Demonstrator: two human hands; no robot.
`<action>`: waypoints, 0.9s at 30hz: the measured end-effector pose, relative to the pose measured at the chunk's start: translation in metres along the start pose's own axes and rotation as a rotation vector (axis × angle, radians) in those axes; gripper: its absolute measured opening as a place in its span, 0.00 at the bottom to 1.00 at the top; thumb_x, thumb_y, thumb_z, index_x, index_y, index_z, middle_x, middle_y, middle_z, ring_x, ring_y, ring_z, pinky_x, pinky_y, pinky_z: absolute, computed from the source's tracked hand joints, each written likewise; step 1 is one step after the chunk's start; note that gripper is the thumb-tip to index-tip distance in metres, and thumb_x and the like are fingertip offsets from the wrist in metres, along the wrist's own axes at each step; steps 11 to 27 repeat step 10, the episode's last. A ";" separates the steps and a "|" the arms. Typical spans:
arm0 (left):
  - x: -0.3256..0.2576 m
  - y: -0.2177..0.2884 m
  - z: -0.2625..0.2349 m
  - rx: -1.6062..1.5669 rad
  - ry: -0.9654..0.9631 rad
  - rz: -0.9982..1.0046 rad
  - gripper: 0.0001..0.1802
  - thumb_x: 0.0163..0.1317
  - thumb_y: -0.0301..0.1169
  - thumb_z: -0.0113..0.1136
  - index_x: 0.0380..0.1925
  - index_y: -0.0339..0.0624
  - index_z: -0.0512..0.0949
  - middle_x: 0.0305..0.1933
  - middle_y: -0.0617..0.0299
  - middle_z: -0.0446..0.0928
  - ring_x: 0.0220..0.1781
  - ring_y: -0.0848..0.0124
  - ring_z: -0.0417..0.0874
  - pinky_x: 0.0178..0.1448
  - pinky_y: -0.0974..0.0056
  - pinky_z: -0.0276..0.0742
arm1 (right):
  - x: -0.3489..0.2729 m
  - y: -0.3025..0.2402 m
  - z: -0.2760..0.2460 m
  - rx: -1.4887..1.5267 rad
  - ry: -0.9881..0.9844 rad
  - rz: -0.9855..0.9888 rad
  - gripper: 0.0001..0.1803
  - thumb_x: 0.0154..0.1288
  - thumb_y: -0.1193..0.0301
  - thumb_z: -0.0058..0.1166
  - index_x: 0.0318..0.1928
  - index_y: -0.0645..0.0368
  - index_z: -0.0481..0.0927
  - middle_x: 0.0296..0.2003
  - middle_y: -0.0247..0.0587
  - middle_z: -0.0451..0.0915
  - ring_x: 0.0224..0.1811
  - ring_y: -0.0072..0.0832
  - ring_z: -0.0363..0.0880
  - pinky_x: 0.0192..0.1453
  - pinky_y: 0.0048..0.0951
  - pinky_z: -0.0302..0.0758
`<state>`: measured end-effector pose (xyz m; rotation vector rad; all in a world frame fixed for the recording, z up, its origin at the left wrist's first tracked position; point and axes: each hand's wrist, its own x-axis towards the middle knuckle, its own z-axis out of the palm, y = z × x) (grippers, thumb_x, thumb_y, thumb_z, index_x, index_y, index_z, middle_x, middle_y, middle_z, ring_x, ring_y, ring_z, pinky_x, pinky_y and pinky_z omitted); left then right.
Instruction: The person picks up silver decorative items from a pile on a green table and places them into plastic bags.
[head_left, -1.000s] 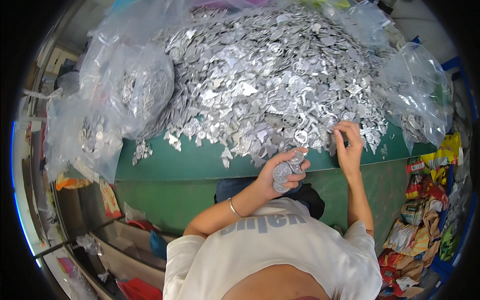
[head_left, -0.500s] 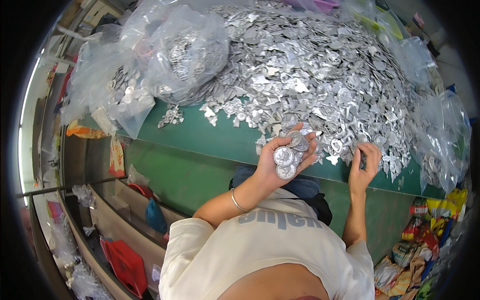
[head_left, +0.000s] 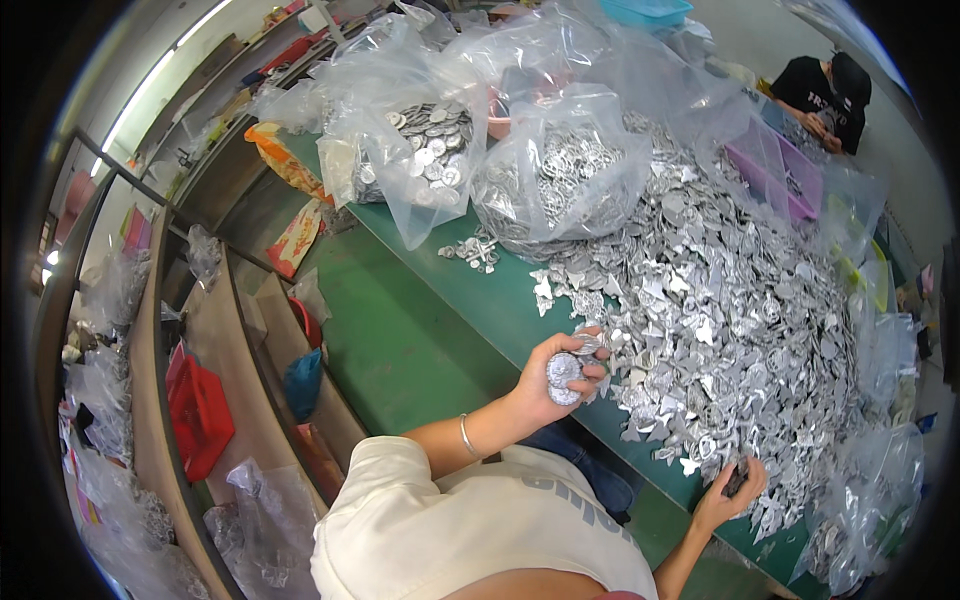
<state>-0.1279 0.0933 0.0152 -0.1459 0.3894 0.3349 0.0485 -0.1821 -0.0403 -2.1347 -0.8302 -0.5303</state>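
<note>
Several round silver medallions (head_left: pixel 563 372), coin-like with raised designs, lie in my left hand (head_left: pixel 541 388), its fingers curled over them. It hangs just off the front edge of the green table (head_left: pixel 470 292). My right hand (head_left: pixel 722 500) is at the near edge of a big heap of flat silver metal charms (head_left: pixel 720 300). Its thumb and fingers close round a dark, roundish metal piece (head_left: pixel 737 480), partly hidden by the fingers. A few small charms (head_left: pixel 472 250) lie apart, left of the heap.
Clear plastic bags hold round discs (head_left: pixel 432 150) and small charms (head_left: pixel 575 170) at the table's far left. A purple basket (head_left: pixel 785 175) stands behind the heap, near a person in black (head_left: pixel 825 95). Left are shelves with a red basket (head_left: pixel 200 415).
The view has swung left. My left fingers have curled over the medallions. My right hand, empty before, now has a dark piece in its fingers.
</note>
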 end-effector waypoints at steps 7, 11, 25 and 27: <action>-0.001 0.015 -0.005 -0.021 -0.019 0.010 0.15 0.56 0.29 0.51 0.45 0.46 0.66 0.38 0.57 0.65 0.30 0.72 0.65 0.18 0.77 0.61 | -0.001 0.002 0.001 0.032 0.019 0.105 0.14 0.56 0.80 0.50 0.46 0.67 0.71 0.46 0.49 0.70 0.50 0.42 0.66 0.58 0.40 0.60; 0.002 0.016 -0.010 0.013 -0.034 0.020 0.19 0.56 0.33 0.53 0.48 0.46 0.66 0.37 0.57 0.68 0.28 0.71 0.67 0.17 0.76 0.61 | -0.002 0.005 0.000 0.050 0.022 0.146 0.14 0.57 0.80 0.50 0.46 0.67 0.71 0.47 0.49 0.70 0.51 0.42 0.66 0.58 0.40 0.59; 0.002 0.016 -0.010 0.013 -0.034 0.020 0.19 0.56 0.33 0.53 0.48 0.46 0.66 0.37 0.57 0.68 0.28 0.71 0.67 0.17 0.76 0.61 | -0.002 0.005 0.000 0.050 0.022 0.146 0.14 0.57 0.80 0.50 0.46 0.67 0.71 0.47 0.49 0.70 0.51 0.42 0.66 0.58 0.40 0.59; 0.002 0.016 -0.010 0.013 -0.034 0.020 0.19 0.56 0.33 0.53 0.48 0.46 0.66 0.37 0.57 0.68 0.28 0.71 0.67 0.17 0.76 0.61 | -0.002 0.005 0.000 0.050 0.022 0.146 0.14 0.57 0.80 0.50 0.46 0.67 0.71 0.47 0.49 0.70 0.51 0.42 0.66 0.58 0.40 0.59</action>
